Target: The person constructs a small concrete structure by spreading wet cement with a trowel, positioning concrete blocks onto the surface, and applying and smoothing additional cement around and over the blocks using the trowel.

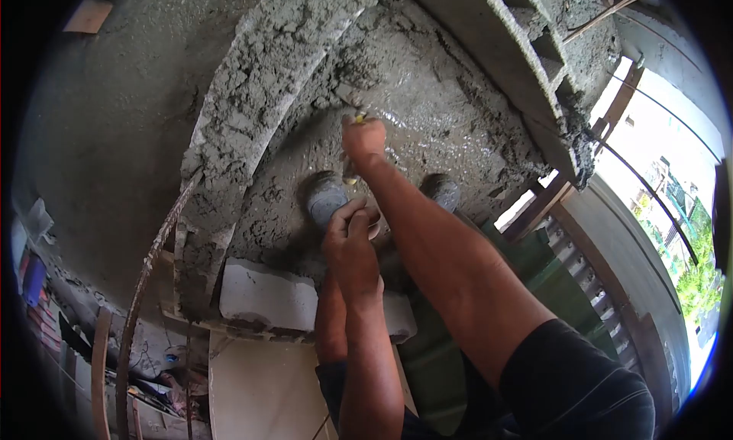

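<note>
My right hand (363, 138) is closed round a hand tool with yellowish parts (350, 179) showing above and below the fist. Its working end is hard to make out against the wet grey mortar (427, 135) under it. Closer to me, my left hand (353, 230) has its fingers curled in beside a grey, mortar-smeared boot (326, 199). Whether anything lies within those fingers is hidden. A second boot (440, 192) stands to the right, partly behind my right forearm.
A curved, mortar-covered concrete edge (252, 89) rises on the left, with a rusty rebar (153, 264) sticking out. Concrete steps (496, 51) stand at upper right. A pale block (267, 295) lies at the near edge, above a drop. Corrugated sheet (580, 264) lies right.
</note>
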Available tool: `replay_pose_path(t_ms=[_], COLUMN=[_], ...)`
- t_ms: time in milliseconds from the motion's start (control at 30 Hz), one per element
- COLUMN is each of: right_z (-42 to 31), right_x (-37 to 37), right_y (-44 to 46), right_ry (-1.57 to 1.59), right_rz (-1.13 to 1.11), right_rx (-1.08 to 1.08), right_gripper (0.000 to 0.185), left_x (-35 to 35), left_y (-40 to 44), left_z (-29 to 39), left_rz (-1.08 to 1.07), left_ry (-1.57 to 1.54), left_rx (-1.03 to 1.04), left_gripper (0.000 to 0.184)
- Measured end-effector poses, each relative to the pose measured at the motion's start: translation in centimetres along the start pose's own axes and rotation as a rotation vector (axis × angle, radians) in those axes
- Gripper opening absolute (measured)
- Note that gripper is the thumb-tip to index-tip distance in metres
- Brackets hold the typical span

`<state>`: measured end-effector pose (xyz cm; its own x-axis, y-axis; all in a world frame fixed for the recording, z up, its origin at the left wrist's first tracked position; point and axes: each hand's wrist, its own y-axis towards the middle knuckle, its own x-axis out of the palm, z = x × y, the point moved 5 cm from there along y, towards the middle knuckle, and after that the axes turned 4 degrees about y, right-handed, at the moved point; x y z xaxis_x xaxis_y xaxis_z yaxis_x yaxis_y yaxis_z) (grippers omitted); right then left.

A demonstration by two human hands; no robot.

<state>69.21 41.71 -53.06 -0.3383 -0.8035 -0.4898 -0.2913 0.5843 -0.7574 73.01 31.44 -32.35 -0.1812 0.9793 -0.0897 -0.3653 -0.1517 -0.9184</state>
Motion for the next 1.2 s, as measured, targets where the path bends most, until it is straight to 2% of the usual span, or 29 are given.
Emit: replay_pose_path(t_ms=[33,67,167,300,367,500,567,633,767,800,867,900,967,1000,1067,1200], right_z=[-0.5,-1.4,-2.3,-2.8,-4.6,-9.1,-10.4,-12.9,-18.2,-18.6,-20.6,-21.3,-23.4,-23.0,-23.5,-19.3], right_x=[0.0,-0.7,-3.3,-8.3,-12.4,-21.9,-26.8,-31.3,-37.4,-38.1,-38.1,-37.5,-35.6,-35.6,-35.6,-37.6], right_y=[-0.3,-1.2,-2.6,-4.3,-6.1,-10.5,-11.3,-12.3,-11.7,-10.5,-8.9,-7.8,-7.4,-7.2,-7.6,-9.6], right_ry=[0.102,0.17,0.29,0.188,0.152,-0.051,-0.138,-0.238,-0.658,-0.658,-0.943,-0.941,-0.922,-0.921,-0.741,-0.7], right_rz=[-0.093,-0.096,-0.157,-0.274,-0.25,-0.346,-0.302,-0.169,0.167,0.165,0.334,0.329,0.399,0.394,0.468,0.434], right_rx=[0.115,0.112,0.089,0.041,0.004,-0.035,-0.063,-0.133,-0.347,-0.352,-0.616,-0.616,-0.789,-0.779,-0.956,-0.821], right_gripper=[0.04,0.031,0.029,0.029,0.029,0.023,0.023,0.023,0.027,0.027,0.029,0.029,0.029,0.029,0.028,0.026], left_x=[-0.1,-0.1,-0.6,-0.7,-0.3,-0.6,-0.8,-0.7,-0.3,-0.3,-0.1,-0.2,-0.1,-0.2,0.0,0.4], left_y=[0.0,0.1,-0.1,-0.6,-0.3,0.2,0.4,0.2,-0.2,-0.3,-0.4,-0.3,-0.3,-0.5,-0.5,-0.7], left_z=[0.1,0.1,0.0,-0.4,-0.7,-1.9,-2.5,-2.3,-2.5,-2.6,-2.9,-3.0,-3.3,-3.6,-3.4,-3.4], left_rz=[0.022,0.008,0.025,0.038,0.006,-0.015,-0.018,-0.026,-0.066,-0.064,-0.068,-0.063,-0.078,-0.075,-0.067,-0.062], left_ry=[0.004,-0.012,-0.038,-0.016,-0.036,-0.019,-0.027,-0.027,-0.004,-0.007,0.005,0.007,0.014,0.023,0.021,0.01], left_rx=[0.006,0.018,0.02,-0.008,0.002,0.012,0.019,0.012,0.004,0.006,0.003,0.003,0.02,0.013,0.019,0.01], left_gripper=[0.026,0.026,0.025,0.024,0.023,0.028,0.029,0.03,0.032,0.032,0.033,0.033,0.033,0.033,0.033,0.032])
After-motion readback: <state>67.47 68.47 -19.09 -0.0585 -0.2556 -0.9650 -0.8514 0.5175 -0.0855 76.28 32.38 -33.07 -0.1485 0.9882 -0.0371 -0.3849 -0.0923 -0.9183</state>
